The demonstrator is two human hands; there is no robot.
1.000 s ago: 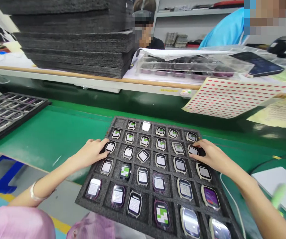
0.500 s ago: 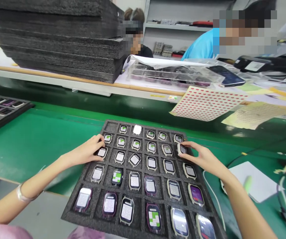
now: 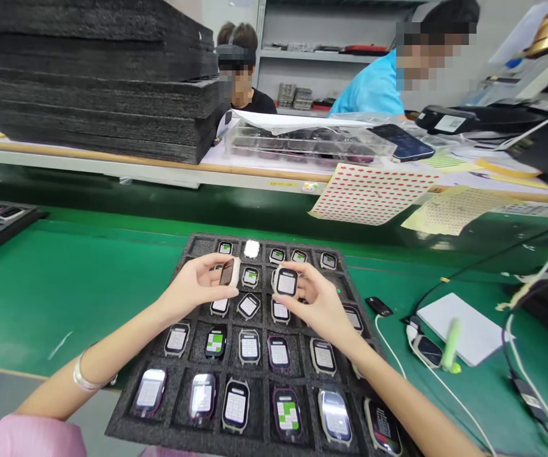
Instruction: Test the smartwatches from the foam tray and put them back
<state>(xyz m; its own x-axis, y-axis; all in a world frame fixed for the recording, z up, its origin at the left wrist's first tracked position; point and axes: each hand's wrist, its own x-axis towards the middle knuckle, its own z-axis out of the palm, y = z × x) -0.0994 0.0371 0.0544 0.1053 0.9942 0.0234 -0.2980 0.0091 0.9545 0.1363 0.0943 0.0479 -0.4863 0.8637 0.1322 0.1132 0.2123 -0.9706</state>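
L hand (image 3: pixel 192 289): pinches cream watch (image 3: pixel 228 271)
R hand (image 3: pixel 319 304): grips lit watch (image 3: pixel 286 281)
foam tray (image 3: pixel 124 422): black, spongy grid pockets w/ glossy rounded watches (image 3: pixel 249 346)

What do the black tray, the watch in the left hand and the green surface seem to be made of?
Black tray: probably foam; matte, grainy, with cut pockets.
Watch in the left hand: likely plastic case, pale and smooth, with a glossy dark face.
Green surface: perhaps rubber or PVC matting; smooth, slight sheen.

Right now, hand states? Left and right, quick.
Left hand: closed on a watch, held above the foam tray.
Right hand: closed on a second watch, screen lit.
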